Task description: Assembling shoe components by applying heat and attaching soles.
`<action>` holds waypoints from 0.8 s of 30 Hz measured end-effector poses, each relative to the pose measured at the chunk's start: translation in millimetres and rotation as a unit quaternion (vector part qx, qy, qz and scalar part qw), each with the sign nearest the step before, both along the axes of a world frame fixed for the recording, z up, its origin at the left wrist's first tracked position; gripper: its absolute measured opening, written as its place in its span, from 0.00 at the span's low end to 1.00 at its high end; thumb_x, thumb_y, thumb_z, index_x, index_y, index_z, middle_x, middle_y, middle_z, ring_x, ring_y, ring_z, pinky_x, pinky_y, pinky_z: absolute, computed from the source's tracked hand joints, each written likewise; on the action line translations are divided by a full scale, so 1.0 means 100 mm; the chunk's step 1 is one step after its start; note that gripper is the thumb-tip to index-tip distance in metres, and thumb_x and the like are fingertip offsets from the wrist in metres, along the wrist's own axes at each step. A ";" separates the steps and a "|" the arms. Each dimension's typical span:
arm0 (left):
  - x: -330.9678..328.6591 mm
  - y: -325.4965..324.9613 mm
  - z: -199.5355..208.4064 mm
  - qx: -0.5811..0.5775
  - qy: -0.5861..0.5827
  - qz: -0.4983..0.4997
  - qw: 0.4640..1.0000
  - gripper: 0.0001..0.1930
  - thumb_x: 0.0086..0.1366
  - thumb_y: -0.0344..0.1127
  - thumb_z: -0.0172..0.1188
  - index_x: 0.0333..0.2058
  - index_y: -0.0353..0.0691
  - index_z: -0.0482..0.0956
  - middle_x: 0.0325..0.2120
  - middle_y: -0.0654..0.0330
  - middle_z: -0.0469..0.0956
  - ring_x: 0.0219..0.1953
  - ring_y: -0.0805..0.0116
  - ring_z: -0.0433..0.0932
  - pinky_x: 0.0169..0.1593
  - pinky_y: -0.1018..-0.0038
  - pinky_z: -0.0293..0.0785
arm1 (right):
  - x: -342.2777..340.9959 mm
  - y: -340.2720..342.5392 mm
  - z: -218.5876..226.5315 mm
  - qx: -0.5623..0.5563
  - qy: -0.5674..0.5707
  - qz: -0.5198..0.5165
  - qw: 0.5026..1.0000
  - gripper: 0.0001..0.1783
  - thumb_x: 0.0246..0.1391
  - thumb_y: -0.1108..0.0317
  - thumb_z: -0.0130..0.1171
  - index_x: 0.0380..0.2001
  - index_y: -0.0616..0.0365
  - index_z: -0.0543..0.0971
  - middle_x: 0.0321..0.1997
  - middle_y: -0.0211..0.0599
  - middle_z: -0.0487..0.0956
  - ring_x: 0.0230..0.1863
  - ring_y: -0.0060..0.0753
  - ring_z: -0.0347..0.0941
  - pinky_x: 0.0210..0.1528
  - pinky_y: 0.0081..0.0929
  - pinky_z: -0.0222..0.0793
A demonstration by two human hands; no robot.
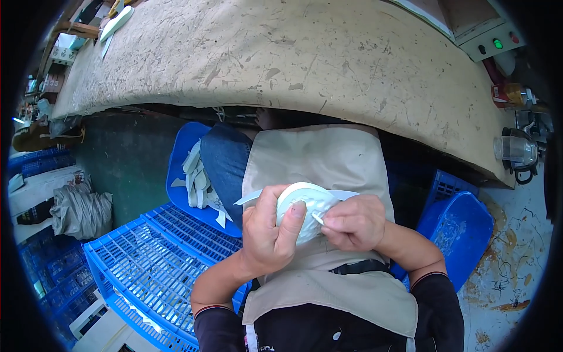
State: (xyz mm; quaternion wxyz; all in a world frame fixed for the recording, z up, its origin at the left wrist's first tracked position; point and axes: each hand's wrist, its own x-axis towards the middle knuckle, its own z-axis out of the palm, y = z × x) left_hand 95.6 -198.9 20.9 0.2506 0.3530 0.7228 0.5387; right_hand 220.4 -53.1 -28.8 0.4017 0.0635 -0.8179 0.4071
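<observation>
I see left hand (267, 232) closed around white rounded moulded piece (305, 208), held over lap on beige apron (316, 155). Right hand (352, 223) pinches small thin white tool (317, 219) against piece. Blue slatted plastic crate (146, 264) at left, blue tray of white strips (196, 176) beside knee. Worn beige worktop (281, 53) above; blue bin (463, 229) right.

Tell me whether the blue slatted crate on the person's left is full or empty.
Mostly empty. Through the blue slatted crate its bare ribbed bottom shows over most of its area; only something pale lies near its lower corner, and what that is cannot be told.
</observation>
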 end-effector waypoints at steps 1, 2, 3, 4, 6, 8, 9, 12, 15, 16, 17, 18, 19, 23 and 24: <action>-0.01 0.01 -0.01 -0.005 -0.011 0.009 1.000 0.11 0.65 0.29 0.57 0.43 0.28 0.73 0.24 0.55 0.79 0.18 0.69 0.73 0.24 0.75 0.69 | 0.00 0.00 0.01 -0.057 -0.037 0.001 0.998 0.11 0.46 0.74 0.67 0.34 0.57 0.77 0.31 0.33 0.80 0.22 0.25 0.73 0.24 0.18 0.69; -0.02 0.02 -0.03 -0.010 -0.023 0.018 1.000 0.11 0.66 0.30 0.56 0.43 0.28 0.73 0.24 0.55 0.78 0.19 0.70 0.73 0.25 0.76 0.69 | -0.01 0.00 0.03 -0.113 -0.074 0.003 0.991 0.10 0.46 0.74 0.67 0.34 0.58 0.77 0.31 0.34 0.80 0.23 0.25 0.72 0.25 0.18 0.69; -0.03 0.03 -0.04 -0.014 -0.034 0.027 0.999 0.11 0.66 0.30 0.56 0.42 0.28 0.73 0.24 0.55 0.78 0.19 0.70 0.73 0.25 0.76 0.69 | -0.02 0.00 0.04 -0.169 -0.110 0.005 0.979 0.10 0.47 0.74 0.67 0.33 0.59 0.77 0.31 0.35 0.80 0.23 0.25 0.72 0.26 0.18 0.69; -0.03 0.05 -0.05 -0.019 -0.046 0.036 0.998 0.10 0.66 0.30 0.56 0.42 0.28 0.73 0.23 0.55 0.78 0.20 0.70 0.73 0.26 0.76 0.69 | -0.02 0.00 0.05 -0.225 -0.146 0.007 0.963 0.10 0.47 0.75 0.67 0.33 0.59 0.77 0.31 0.35 0.80 0.23 0.25 0.72 0.27 0.17 0.70; -0.04 0.07 -0.07 -0.012 -0.072 0.047 0.996 0.10 0.67 0.31 0.55 0.41 0.29 0.74 0.23 0.56 0.78 0.20 0.70 0.73 0.26 0.76 0.69 | -0.05 -0.02 0.04 -0.286 -0.164 0.012 0.944 0.09 0.47 0.75 0.66 0.33 0.60 0.77 0.32 0.36 0.80 0.23 0.25 0.71 0.27 0.17 0.69; -0.04 0.10 -0.08 0.000 -0.125 0.069 0.990 0.09 0.67 0.31 0.55 0.40 0.29 0.74 0.22 0.56 0.78 0.20 0.71 0.72 0.27 0.76 0.69 | -0.08 -0.04 0.02 -0.405 -0.200 0.021 0.892 0.08 0.48 0.76 0.65 0.32 0.61 0.77 0.32 0.38 0.80 0.24 0.25 0.71 0.29 0.17 0.69; -0.05 0.10 -0.09 0.006 -0.152 0.080 0.985 0.09 0.67 0.32 0.54 0.39 0.29 0.75 0.22 0.57 0.77 0.21 0.71 0.72 0.27 0.76 0.69 | -0.09 -0.04 0.02 -0.463 -0.216 0.026 0.859 0.08 0.48 0.76 0.65 0.32 0.62 0.77 0.32 0.39 0.79 0.24 0.25 0.70 0.30 0.17 0.69; -0.09 0.08 -0.14 -0.009 -0.134 0.062 0.989 0.09 0.68 0.32 0.54 0.38 0.30 0.75 0.22 0.57 0.77 0.21 0.71 0.71 0.28 0.76 0.69 | -0.12 -0.04 0.03 -0.477 -0.214 0.030 0.852 0.08 0.48 0.77 0.65 0.32 0.62 0.77 0.33 0.39 0.79 0.25 0.25 0.71 0.31 0.17 0.69; -0.11 0.06 -0.16 -0.025 -0.117 0.044 0.992 0.09 0.68 0.33 0.54 0.36 0.31 0.76 0.22 0.57 0.77 0.21 0.71 0.70 0.28 0.76 0.68 | -0.13 -0.04 0.02 -0.492 -0.213 0.032 0.843 0.08 0.48 0.78 0.65 0.32 0.62 0.77 0.33 0.39 0.79 0.26 0.26 0.72 0.32 0.17 0.69; -0.11 0.05 -0.16 -0.025 -0.112 0.044 0.992 0.09 0.68 0.33 0.54 0.36 0.31 0.76 0.21 0.58 0.77 0.21 0.71 0.70 0.28 0.76 0.68 | -0.12 -0.03 -0.02 -0.427 -0.188 0.032 0.884 0.08 0.47 0.78 0.65 0.32 0.62 0.77 0.33 0.39 0.79 0.26 0.26 0.72 0.31 0.17 0.69; -0.11 0.05 -0.16 -0.024 -0.107 0.044 0.993 0.10 0.68 0.33 0.53 0.36 0.31 0.77 0.21 0.58 0.77 0.21 0.71 0.70 0.27 0.76 0.68 | -0.11 -0.03 -0.06 -0.359 -0.161 0.031 0.919 0.09 0.47 0.78 0.65 0.33 0.61 0.77 0.33 0.39 0.79 0.26 0.26 0.72 0.31 0.18 0.69; -0.10 0.04 -0.17 -0.024 -0.102 0.043 0.994 0.10 0.68 0.33 0.53 0.35 0.31 0.77 0.21 0.58 0.77 0.20 0.71 0.69 0.27 0.76 0.67 | -0.09 -0.03 -0.10 -0.290 -0.134 0.030 0.947 0.09 0.47 0.78 0.65 0.33 0.61 0.77 0.33 0.39 0.79 0.26 0.26 0.72 0.31 0.18 0.69; -0.10 0.04 -0.17 -0.024 -0.098 0.043 0.994 0.10 0.68 0.33 0.53 0.35 0.30 0.77 0.21 0.58 0.77 0.20 0.71 0.69 0.27 0.76 0.67 | -0.09 -0.03 -0.12 -0.218 -0.105 0.028 0.970 0.10 0.47 0.78 0.65 0.33 0.61 0.77 0.34 0.38 0.79 0.26 0.26 0.72 0.30 0.18 0.69; -0.06 0.04 -0.15 0.002 -0.085 0.035 0.996 0.10 0.68 0.32 0.53 0.36 0.30 0.77 0.20 0.59 0.76 0.20 0.71 0.68 0.27 0.75 0.66 | -0.05 -0.05 -0.08 -0.110 -0.064 0.009 0.992 0.09 0.46 0.78 0.66 0.32 0.61 0.78 0.33 0.37 0.80 0.26 0.28 0.73 0.30 0.19 0.70; -0.05 0.04 -0.15 0.011 -0.081 0.033 0.996 0.10 0.68 0.32 0.53 0.36 0.29 0.77 0.20 0.59 0.76 0.20 0.71 0.68 0.27 0.75 0.66 | -0.05 -0.06 -0.08 -0.074 -0.050 0.002 0.996 0.09 0.46 0.78 0.67 0.31 0.61 0.78 0.32 0.36 0.80 0.26 0.29 0.74 0.30 0.19 0.70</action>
